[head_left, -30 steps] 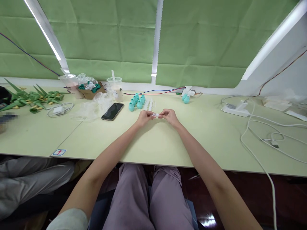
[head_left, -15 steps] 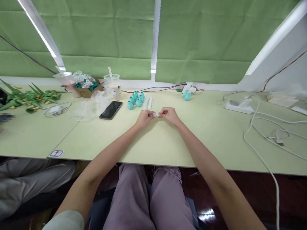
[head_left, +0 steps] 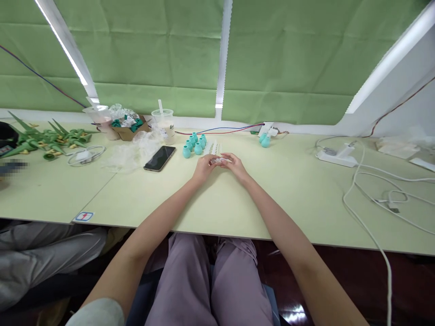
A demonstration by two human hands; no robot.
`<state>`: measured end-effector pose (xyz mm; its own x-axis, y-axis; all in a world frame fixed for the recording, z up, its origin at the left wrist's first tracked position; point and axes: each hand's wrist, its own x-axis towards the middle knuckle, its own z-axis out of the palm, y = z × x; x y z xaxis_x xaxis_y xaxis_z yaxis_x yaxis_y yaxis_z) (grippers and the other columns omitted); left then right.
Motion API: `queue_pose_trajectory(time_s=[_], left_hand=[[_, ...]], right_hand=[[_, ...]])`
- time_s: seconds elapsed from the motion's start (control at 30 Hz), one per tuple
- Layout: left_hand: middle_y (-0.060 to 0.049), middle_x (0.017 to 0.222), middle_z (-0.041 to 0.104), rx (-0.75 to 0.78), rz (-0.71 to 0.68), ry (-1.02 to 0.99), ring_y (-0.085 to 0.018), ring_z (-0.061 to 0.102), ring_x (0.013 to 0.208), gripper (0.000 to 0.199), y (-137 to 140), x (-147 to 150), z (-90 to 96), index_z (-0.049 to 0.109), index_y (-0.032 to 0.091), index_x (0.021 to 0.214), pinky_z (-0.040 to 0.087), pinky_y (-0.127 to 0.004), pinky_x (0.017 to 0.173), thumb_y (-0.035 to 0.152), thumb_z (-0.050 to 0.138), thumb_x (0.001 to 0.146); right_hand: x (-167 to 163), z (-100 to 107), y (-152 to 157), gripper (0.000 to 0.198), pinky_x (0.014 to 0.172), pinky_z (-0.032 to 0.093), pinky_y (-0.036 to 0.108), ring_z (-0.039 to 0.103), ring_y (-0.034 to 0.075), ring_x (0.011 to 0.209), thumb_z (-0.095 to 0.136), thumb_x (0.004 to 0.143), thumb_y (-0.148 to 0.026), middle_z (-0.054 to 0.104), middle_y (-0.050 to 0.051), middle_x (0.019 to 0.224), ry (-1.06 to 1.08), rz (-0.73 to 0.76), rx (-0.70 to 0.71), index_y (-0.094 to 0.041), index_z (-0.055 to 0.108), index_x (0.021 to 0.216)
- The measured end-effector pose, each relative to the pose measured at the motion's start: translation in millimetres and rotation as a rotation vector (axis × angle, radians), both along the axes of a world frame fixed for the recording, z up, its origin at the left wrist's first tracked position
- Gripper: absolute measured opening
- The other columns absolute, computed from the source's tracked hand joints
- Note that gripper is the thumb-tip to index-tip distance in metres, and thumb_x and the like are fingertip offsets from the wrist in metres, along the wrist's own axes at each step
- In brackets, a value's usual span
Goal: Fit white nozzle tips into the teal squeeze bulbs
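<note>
1. Where left hand [head_left: 203,168] and right hand [head_left: 237,167] meet, right of the phone [head_left: 159,158], left fingers clamp a small whitish piece [head_left: 218,160]; right fingers lie slightly parted against it, grip unclear.
2. White strips [head_left: 214,147]: right of phone.
3. Teal bulbs [head_left: 198,148]: clustered just right of phone; two farther right.
4. Crumpled film [head_left: 131,154]: left of phone.

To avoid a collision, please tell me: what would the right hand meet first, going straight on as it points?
The right hand would probably meet the small white piece, then the left hand; exact depth is unclear.
</note>
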<state>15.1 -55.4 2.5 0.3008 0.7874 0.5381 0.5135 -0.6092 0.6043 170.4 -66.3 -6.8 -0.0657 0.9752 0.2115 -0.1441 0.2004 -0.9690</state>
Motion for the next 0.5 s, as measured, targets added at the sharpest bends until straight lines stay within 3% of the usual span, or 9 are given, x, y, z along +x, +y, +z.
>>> queue_pose_trajectory(time_s=[0.13, 0.23, 0.33, 0.5], left_hand=[[-0.007, 0.099, 0.062, 0.107, -0.09, 0.114, -0.014, 0.057, 0.08, 0.023, -3.5, -2.2, -0.6, 0.061, 0.016, 0.103, 0.046, -0.025, 0.073, 0.025, 0.052, 0.083], [-0.008, 0.113, 0.055, 0.128, -0.065, 0.149, -0.015, 0.057, 0.088, 0.037, -2.7, -7.9, 2.8, 0.05, 0.019, 0.118, 0.047, -0.027, 0.076, 0.032, 0.054, 0.083], [-0.008, 0.116, 0.05, 0.139, 0.129, 0.117, -0.017, 0.055, 0.094, 0.04, 6.9, -22.5, 7.1, 0.045, 0.02, 0.121, 0.046, -0.031, 0.083, 0.035, 0.052, 0.084], [-0.011, 0.113, 0.05, 0.121, 0.634, 0.109, -0.026, 0.046, 0.109, 0.034, 29.0, -53.8, 14.4, 0.05, 0.02, 0.115, 0.041, -0.038, 0.09, 0.026, 0.053, 0.082]], right_hand=[[1.9, -4.3, -1.5, 0.038, 0.077, 0.051, 0.029, 0.064, 0.013, 0.068, 0.075, 0.06, -0.045, 0.067, 0.002, 0.078, 0.051, 0.09, -0.138, -0.019, 0.064, 0.085], [6.8, -2.7, -3.2, 0.034, 0.076, 0.05, 0.026, 0.063, 0.011, 0.068, 0.075, 0.06, -0.04, 0.068, 0.002, 0.08, 0.072, 0.08, -0.163, -0.019, 0.065, 0.084], [10.2, 0.2, -3.0, 0.029, 0.075, 0.048, 0.024, 0.062, 0.011, 0.069, 0.073, 0.061, -0.036, 0.067, 0.001, 0.079, 0.098, 0.02, -0.175, -0.019, 0.065, 0.084], [12.7, 0.7, 0.5, 0.025, 0.074, 0.047, 0.024, 0.06, 0.01, 0.067, 0.07, 0.062, -0.03, 0.064, -0.002, 0.071, 0.161, -0.017, -0.187, -0.021, 0.064, 0.085]])
